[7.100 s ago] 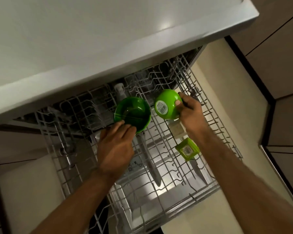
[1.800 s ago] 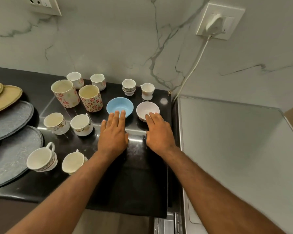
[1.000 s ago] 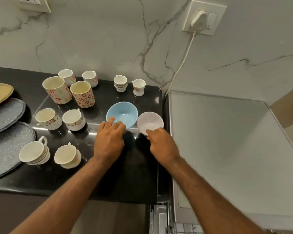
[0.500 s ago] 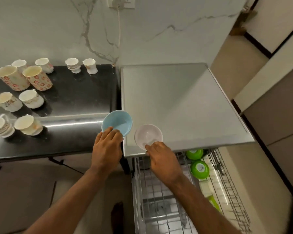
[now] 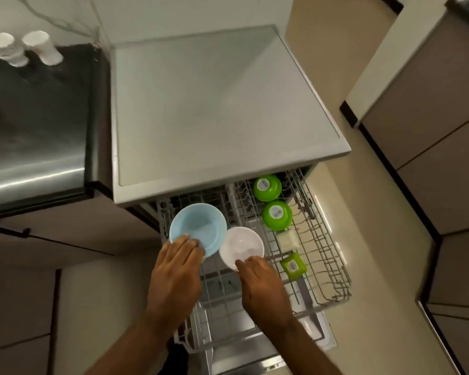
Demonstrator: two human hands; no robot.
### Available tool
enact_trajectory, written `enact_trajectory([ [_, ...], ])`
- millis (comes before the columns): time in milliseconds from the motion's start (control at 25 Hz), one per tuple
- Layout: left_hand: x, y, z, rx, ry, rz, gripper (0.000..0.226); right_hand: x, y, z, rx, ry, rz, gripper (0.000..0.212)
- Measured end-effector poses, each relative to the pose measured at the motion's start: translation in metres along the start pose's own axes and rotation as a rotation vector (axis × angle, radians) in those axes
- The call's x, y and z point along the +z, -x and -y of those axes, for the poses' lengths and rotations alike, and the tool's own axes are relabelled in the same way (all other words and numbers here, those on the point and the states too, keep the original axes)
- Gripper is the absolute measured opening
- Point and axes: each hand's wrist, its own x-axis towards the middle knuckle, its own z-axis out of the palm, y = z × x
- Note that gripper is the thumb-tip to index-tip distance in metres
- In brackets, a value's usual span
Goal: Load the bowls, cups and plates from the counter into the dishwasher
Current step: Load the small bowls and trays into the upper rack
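Observation:
My left hand [image 5: 175, 272] grips the near rim of a light blue bowl [image 5: 198, 227], held upright above the left part of the pulled-out wire rack [image 5: 328, 261] of the dishwasher. My right hand [image 5: 263, 285] pinches the near rim of a small white bowl [image 5: 241, 246], beside the blue one and over the rack's middle. Two green bowls [image 5: 277, 215] lie upside down at the rack's far right, stickers up.
A cream square dish [image 5: 289, 239] and a green square dish [image 5: 293, 267] lie in the rack's right row. The grey dishwasher top [image 5: 214, 104] overhangs the rack's back. Two white cups [image 5: 42, 47] stand on the dark counter [image 5: 35, 125] at far left. Cabinets line the right.
Both hands lifted the blue and white bowls from the counter, carried them right past the dishwasher top and lowered them over the open rack. The view swung right and down.

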Motion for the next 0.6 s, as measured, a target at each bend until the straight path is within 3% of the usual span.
enact_trajectory([
  [360,0.111,0.02,-0.013,-0.058,0.072,0.144,0.03,0.064,0.058,-0.055,0.338,-0.149,0.003,0.032],
  [600,0.152,0.021,0.0,-0.08,0.098,0.181,0.027,0.072,0.072,-0.085,0.989,-0.618,-0.046,0.047],
])
